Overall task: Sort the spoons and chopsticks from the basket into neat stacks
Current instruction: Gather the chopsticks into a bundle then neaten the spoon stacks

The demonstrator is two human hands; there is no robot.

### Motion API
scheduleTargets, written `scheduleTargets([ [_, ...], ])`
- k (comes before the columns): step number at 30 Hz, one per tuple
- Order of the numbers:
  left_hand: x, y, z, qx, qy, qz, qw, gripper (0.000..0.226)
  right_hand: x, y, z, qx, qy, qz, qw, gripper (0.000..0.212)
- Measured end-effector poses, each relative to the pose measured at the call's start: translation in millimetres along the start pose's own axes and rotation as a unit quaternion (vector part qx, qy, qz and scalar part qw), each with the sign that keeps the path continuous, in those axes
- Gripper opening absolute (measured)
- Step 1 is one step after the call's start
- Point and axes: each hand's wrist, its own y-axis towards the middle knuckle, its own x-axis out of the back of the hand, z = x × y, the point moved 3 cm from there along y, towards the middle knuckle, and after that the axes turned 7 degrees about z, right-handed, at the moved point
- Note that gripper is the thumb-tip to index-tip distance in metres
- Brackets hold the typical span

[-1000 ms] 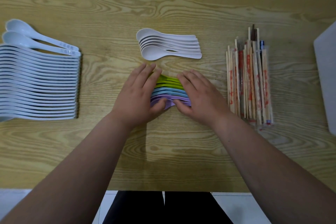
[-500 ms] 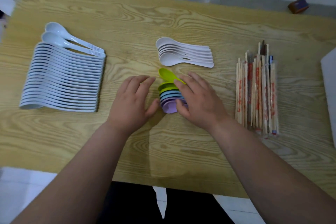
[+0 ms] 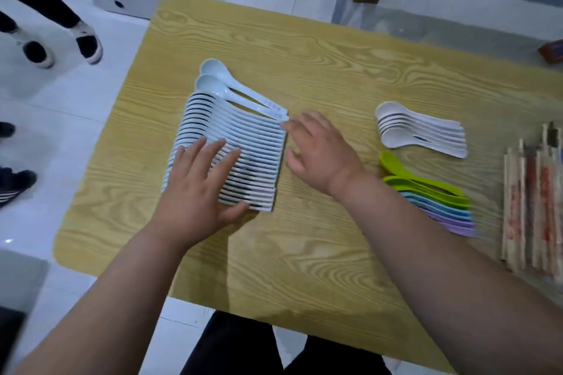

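**Counter** [image 3: 304,49]: flat, pale yellow wood-grain laminate. It carries every pile; no basket is in view.

**Row of pale blue spoons** [image 3: 253,149]: left of centre, many nested on edge. Glossy hard plastic, with deep oval bowls to the left and flat handle ends to the right. The step in hand appears to be squaring this row. It is best done by holding the bowls down and easing the handle ends into one line with a flat push, gently, since slick nested plastic probably fans out.

**Left hand** [image 3: 198,192]: laid flat on the near half of the row, fingers spread, gripping nothing.

**Right hand** [image 3: 320,149]: open, fingers loosely spread, fingertips at the far handle ends.

**Wrapped chopsticks** [image 3: 536,207]: at the right edge, thin sticks in red-printed sleeves, blurred.

**Coloured spoons** [image 3: 432,198]: green, blue and purple, nested, just beside the chopsticks.

**White spoons** [image 3: 426,134]: a small matt nest beyond the coloured ones.

**Two loose spoons** [image 3: 225,85]: at the row's far end, bowls up and askew, and likely to need tucking in.
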Motion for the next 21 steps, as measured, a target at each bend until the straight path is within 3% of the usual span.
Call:
scheduleTargets([
  [3, 0.9, -1.3, 39.3, 0.014, 0.038, 0.079, 0.996, 0.108, 3.8, 51.8, 16.3, -0.057, 0.028, 0.032, 0.997, 0.057],
  [6, -2.4, -1.8, 61.6, -0.008, 0.036, 0.112, 0.993, 0.113, 9.4, 102.6, 32.3, -0.075, 0.045, 0.042, 0.995, 0.053],
  [9, -5.5, 3.5, 73.7, -0.038, 0.012, 0.106, 0.994, 0.105, 0.2, 134.6, 37.8, -0.103, 0.001, 0.107, 0.989, 0.035],
  [11, -8.5, 6.4, 75.4, -0.056, 0.000, 0.099, 0.994, 0.100, -3.4, 143.9, 35.2, -0.115, -0.002, 0.106, 0.988, 0.028],
  [21, -17.6, 14.9, 60.9, -0.095, -0.034, 0.060, 0.993, 0.097, 5.5, 120.2, 21.6, -0.105, 0.032, 0.133, 0.985, 0.027],
])
